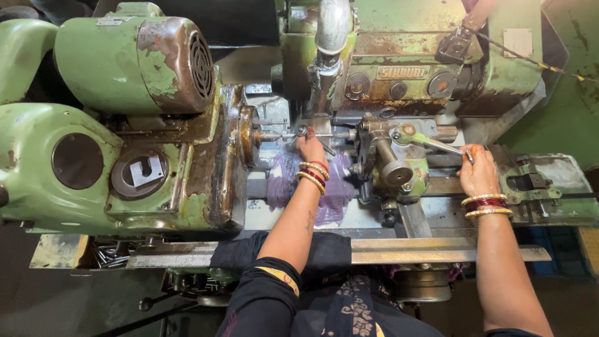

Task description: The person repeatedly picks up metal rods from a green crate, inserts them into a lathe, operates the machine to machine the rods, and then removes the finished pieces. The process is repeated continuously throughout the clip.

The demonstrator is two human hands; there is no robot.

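Note:
I stand at a worn green grinding machine. My left hand reaches in to a thin metal rod held between the headstock spindle and the tailstock, its fingers pinched on the rod. My right hand grips the end of the tailstock's metal lever. Both wrists wear red and gold bangles. A purple cloth lies on the machine bed under my left wrist.
A green motor housing sits at upper left. The wheel guard and a grey coolant pipe hang above the rod. A tray of small metal pins sits at lower left. A flat steel rail runs along the front edge.

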